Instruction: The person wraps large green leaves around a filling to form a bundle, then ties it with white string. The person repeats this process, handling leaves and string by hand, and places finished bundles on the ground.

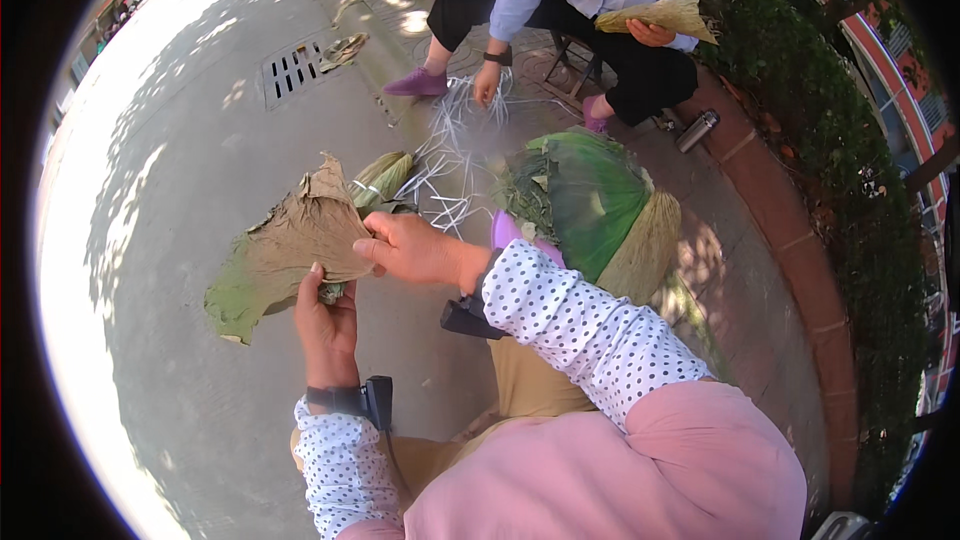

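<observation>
A large dried leaf (280, 245), brown with a greenish lower left edge and ragged at the top, is held up between my hands over the pavement. From below, my left hand (330, 330) pinches its lower edge, thumb uppermost. My right hand (420, 248) comes across from the right and grips the leaf's right edge with closed fingers. Just beyond them a pale green leaf bundle (382, 178), bound with white strips, lies on the ground. A purple basin (512, 233) shows beside my right forearm, mostly hidden under a heap of green leaves (595, 202).
Opposite sits another person (600, 0) holding a tan leaf bundle (655, 16), the other hand reaching toward loose white strips (450, 175). A tan folded leaf (648, 245) leans by the heap. A metal flask (697, 130) stands near the brick kerb. A drain grate (292, 73) lies far left.
</observation>
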A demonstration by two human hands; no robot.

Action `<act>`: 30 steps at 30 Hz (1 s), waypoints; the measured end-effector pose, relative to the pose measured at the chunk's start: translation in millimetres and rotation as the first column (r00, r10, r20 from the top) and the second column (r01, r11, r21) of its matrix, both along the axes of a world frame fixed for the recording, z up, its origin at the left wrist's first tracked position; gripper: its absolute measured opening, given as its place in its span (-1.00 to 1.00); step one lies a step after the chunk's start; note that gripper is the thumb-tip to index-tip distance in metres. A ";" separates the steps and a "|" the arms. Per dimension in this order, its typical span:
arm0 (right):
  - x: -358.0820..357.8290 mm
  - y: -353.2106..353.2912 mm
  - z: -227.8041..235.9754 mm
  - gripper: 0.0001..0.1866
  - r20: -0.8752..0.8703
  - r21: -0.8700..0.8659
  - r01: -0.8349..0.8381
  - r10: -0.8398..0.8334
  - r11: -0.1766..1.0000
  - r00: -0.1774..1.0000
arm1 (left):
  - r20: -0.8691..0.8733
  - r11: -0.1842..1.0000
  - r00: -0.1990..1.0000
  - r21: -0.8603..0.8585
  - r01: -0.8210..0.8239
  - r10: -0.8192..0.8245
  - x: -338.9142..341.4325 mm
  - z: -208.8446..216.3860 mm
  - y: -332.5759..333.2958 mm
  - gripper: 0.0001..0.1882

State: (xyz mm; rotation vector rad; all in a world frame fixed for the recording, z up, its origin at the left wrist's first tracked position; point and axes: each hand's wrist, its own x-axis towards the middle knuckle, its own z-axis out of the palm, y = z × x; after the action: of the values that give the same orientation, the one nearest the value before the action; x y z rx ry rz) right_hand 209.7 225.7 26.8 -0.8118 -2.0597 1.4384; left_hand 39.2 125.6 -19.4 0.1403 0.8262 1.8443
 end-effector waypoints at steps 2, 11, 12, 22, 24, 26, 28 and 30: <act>30.2 -1.2 4.4 -0.58 -0.118 -0.008 0.082 -0.083 0.997 0.990 | 0.007 1.000 1.000 -0.002 -0.015 0.015 -4.6 -6.7 0.0 -0.57; 356.9 -44.1 -28.4 -0.71 -0.180 -0.067 0.913 -0.905 0.403 0.387 | -0.047 0.999 0.999 0.040 -0.001 0.003 -11.0 -17.2 -12.1 -0.59; 393.6 -57.9 -42.7 -0.70 -0.141 -0.054 0.961 -0.955 0.270 0.261 | -0.037 0.999 0.999 0.032 0.003 -0.002 -11.3 -17.8 -13.3 -0.59; 454.5 -143.2 -201.8 -0.54 0.406 -0.760 0.580 -0.911 -0.292 0.072 | -0.044 0.999 0.998 0.013 0.039 -0.038 -21.0 -34.3 -12.5 -0.60; 448.3 -133.6 -215.1 -0.53 0.400 -0.812 0.490 -0.914 -0.316 0.072 | -0.050 0.999 0.998 0.006 0.045 -0.045 -20.1 -35.9 -8.9 -0.60; 429.5 -124.4 -210.9 -0.58 0.344 -0.836 0.477 -0.936 -0.271 0.071 | -0.062 1.000 0.998 -0.011 0.014 -0.014 -26.7 -36.9 -15.2 -0.60; 433.9 -120.9 -215.6 -0.60 0.292 -0.851 0.478 -0.952 -0.217 0.089 | -0.054 1.000 0.999 -0.027 -0.001 0.000 -24.0 -35.9 -13.2 -0.61; 435.6 -121.8 -219.2 -0.71 0.311 -0.809 0.535 -0.950 -0.246 0.034 | -0.048 0.999 0.999 -0.031 -0.008 0.006 -24.3 -35.6 -13.4 -0.61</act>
State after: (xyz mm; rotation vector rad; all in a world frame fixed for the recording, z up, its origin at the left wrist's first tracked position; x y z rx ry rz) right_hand 645.4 103.9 -192.4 -1.5478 0.1367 1.2905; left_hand 14.9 112.2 -55.0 0.1622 0.8892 1.8397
